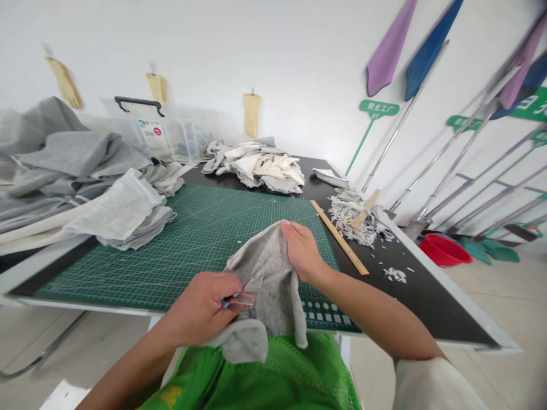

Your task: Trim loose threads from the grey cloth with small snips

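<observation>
My left hand (200, 307) is closed around a pair of small blue-handled scissors (237, 302), whose blades lie against a piece of grey fleecy fabric (265, 279). My right hand (302, 252) grips the fabric's upper edge, holding it raised above the near end of a green cutting mat (200, 245). The lower fold of the fabric hangs over the mat's front edge. Part of the scissors is hidden by my left fingers.
Piles of grey fabric (72, 165) lie at the left. A cream-and-grey fabric heap (256, 168) sits behind the mat. To the right are a wooden ruler (339, 238) and white scraps (348, 216) on the black table (427, 302). A green mesh bag (256, 376) lies below.
</observation>
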`<act>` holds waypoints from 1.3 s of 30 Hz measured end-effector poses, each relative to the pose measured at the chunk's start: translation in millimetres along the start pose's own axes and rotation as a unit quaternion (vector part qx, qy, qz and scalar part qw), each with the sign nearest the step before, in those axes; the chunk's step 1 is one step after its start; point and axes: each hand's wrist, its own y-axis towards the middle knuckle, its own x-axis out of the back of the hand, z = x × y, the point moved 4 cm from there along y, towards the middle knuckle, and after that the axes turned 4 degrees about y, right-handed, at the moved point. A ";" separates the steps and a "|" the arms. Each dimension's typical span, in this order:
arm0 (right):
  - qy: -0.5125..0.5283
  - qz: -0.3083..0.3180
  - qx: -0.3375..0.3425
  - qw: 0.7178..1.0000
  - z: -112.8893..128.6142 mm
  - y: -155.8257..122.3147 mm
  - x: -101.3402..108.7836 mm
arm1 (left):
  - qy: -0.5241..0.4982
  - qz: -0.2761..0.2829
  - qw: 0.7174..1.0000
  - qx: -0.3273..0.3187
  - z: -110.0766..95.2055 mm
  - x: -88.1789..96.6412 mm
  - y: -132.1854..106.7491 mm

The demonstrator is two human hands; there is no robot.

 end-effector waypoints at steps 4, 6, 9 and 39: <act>-0.004 0.004 -0.002 1.000 -2.6 1.3 -1.0 | -0.064 0.028 0.997 0.015 6.9 1.7 2.3; -0.006 0.001 0.000 1.000 -4.5 1.9 -0.8 | -0.086 0.032 0.995 0.034 10.8 0.5 3.7; -0.011 -0.006 0.003 1.000 -7.5 2.8 0.6 | -0.094 0.034 0.993 0.057 15.4 -1.4 4.2; -0.023 -0.069 0.032 0.997 -28.2 34.6 22.1 | 0.074 -0.076 0.993 -0.057 -3.1 -2.7 -8.8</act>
